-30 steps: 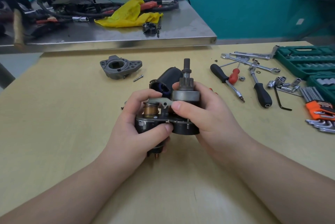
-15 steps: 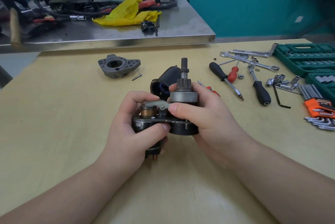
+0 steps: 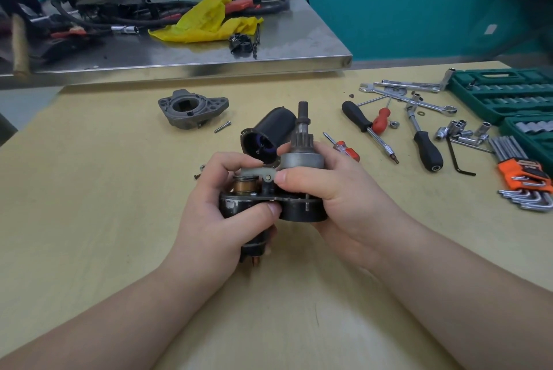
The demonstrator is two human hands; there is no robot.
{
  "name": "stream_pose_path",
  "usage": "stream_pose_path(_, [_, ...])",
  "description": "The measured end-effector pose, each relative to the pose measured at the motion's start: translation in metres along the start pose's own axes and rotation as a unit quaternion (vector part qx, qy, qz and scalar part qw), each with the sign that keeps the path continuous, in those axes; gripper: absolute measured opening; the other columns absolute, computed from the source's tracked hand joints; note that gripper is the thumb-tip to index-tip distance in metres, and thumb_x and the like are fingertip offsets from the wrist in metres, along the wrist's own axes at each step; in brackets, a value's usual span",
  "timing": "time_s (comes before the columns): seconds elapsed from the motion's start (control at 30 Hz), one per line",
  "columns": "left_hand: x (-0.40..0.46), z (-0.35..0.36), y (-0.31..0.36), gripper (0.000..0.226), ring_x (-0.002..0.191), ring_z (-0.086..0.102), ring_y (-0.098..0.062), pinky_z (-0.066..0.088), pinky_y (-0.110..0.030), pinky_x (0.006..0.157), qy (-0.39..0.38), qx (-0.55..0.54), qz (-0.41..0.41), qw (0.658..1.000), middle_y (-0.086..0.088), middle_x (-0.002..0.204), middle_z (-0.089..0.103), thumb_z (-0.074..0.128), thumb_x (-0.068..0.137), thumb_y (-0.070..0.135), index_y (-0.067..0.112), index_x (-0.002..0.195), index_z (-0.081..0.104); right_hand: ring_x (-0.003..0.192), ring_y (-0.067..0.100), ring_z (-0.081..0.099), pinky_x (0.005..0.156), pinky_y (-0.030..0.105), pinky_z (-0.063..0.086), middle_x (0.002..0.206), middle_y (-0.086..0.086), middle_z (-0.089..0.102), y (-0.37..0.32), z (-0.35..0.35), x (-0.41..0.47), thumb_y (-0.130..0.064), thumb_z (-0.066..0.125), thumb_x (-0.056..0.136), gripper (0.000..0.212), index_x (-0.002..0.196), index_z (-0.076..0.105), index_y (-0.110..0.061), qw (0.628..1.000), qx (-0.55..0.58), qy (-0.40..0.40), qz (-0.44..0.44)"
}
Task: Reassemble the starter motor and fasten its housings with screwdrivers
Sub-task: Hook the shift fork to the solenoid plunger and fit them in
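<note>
The partly assembled starter motor (image 3: 299, 160) stands upright just above the wooden table, its pinion shaft pointing up and a brass plunger beside a grey shift lever. My left hand (image 3: 227, 214) grips its black solenoid side, fingers curled over the lever. My right hand (image 3: 335, 190) grips the drive side, thumb pressed at the lever pivot. Behind it lies the black motor housing (image 3: 272, 133) on its side, open end towards me. The grey nose housing (image 3: 191, 109) lies at the far left. Screwdrivers lie to the right: a small red one (image 3: 344, 148), a black one (image 3: 366, 127).
A loose bolt (image 3: 223, 126) lies by the nose housing and small screws (image 3: 199, 172) left of my hand. Wrenches, sockets (image 3: 460, 133), hex keys (image 3: 526, 187) and a green socket case (image 3: 505, 94) fill the right side. A cluttered steel bench (image 3: 269, 49) stands behind.
My left fingers have curled further over the grey shift lever. The motor stays in both hands; the view has drifted slightly.
</note>
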State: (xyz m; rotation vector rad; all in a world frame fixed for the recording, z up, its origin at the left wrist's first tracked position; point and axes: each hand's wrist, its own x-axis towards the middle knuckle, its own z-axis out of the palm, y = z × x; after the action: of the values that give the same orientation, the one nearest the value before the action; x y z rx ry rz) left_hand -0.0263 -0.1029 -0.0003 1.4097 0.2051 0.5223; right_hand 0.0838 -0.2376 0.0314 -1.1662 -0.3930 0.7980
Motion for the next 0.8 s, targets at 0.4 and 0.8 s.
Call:
stream_pose_path(0.4, [-0.0011,0.0023,0.0002,0.047,0.058,0.065,-0.033,0.054,-0.037,0.050,0.000,0.017,0.002,1.000,-0.008,0.096,0.068,0.083,0.065,0.026,0.033,0.109,0.067,0.080,0.022,0.076,0.059,0.033,0.059,0.093,0.007,0.074,0.0007,0.0020,0.0001,-0.008,0.081,0.065,0.040,0.103,0.072,-0.020,0.999,-0.016,0.037,-0.009])
stream_pose_path(0.8, [-0.0002,-0.0012,-0.0005,0.046,0.060,0.065,-0.031,0.055,-0.038,0.050,0.004,0.017,0.014,1.000,-0.007,0.097,0.067,0.082,0.067,0.025,0.034,0.109,0.067,0.089,0.025,0.073,0.073,0.042,0.060,0.092,0.003,0.072,0.0031,0.0012,0.0001,-0.016,0.078,0.070,0.028,0.096,0.075,-0.028,0.997,-0.056,0.026,-0.041])
